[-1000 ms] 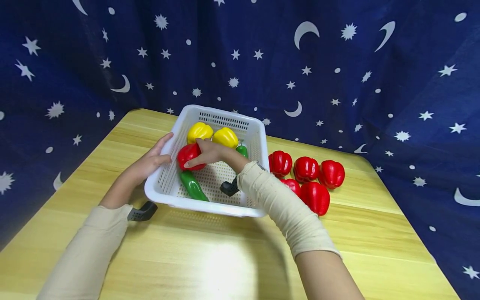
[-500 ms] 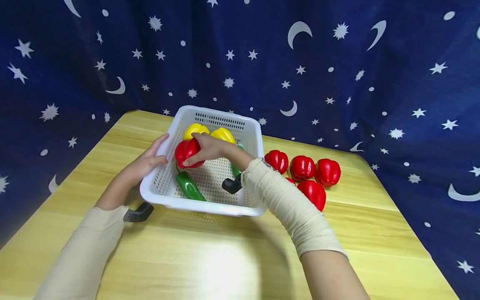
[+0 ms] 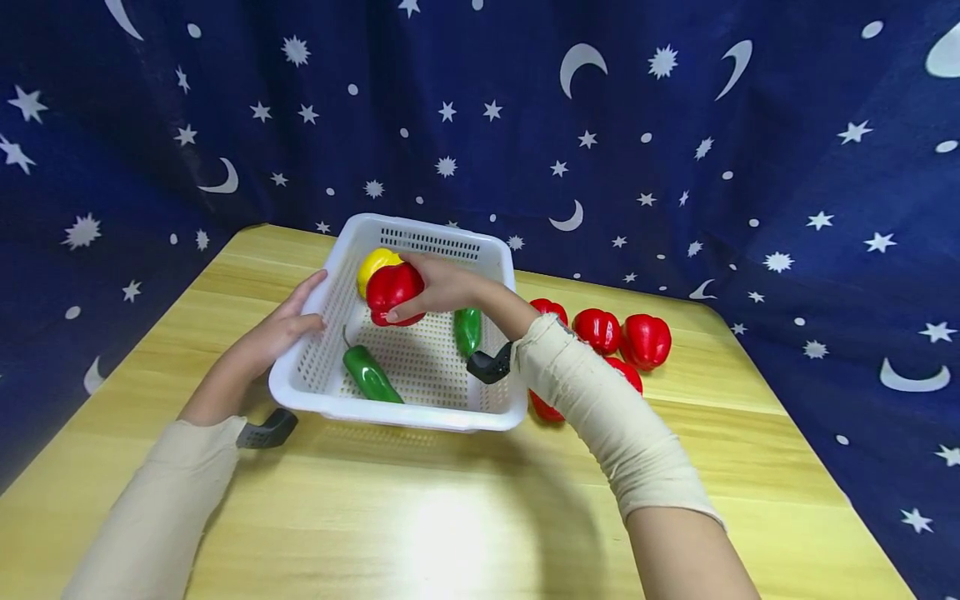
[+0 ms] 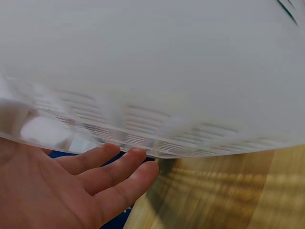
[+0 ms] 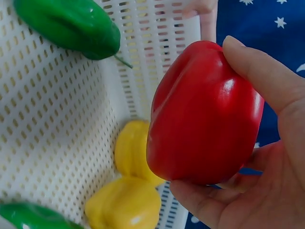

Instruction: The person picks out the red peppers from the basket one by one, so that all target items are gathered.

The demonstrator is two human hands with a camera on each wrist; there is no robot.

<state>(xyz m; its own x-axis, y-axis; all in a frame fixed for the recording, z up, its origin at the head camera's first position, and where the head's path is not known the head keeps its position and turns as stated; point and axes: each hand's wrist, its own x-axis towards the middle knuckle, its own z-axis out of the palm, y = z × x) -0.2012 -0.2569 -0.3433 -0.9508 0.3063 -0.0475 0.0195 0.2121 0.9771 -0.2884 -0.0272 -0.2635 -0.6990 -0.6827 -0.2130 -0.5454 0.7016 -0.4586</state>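
Note:
In the head view my right hand (image 3: 442,285) grips a red bell pepper (image 3: 393,293), held over the inside of a white perforated plastic basket (image 3: 405,414). The right wrist view shows thumb and fingers on opposite sides of this pepper (image 5: 205,114). My left hand (image 3: 273,333) holds the basket's left side, thumb over the rim; its other fingers (image 4: 126,183) lie along the outside. Inside the basket are a long green pepper (image 3: 371,375), another green pepper (image 3: 467,332) and two yellow bell peppers (image 5: 126,205), one of them hidden in the head view.
Several red bell peppers (image 3: 647,342) sit on the wooden table (image 3: 750,467) right of the basket, partly covered by my right sleeve (image 3: 615,425). A dark blue curtain (image 3: 510,108) with stars and moons hangs behind the table.
My right hand has raised the red pepper from beside the left-hand green pepper and moved it rightward within the basket. My left hand has stayed at the basket's side. The view has shifted slightly.

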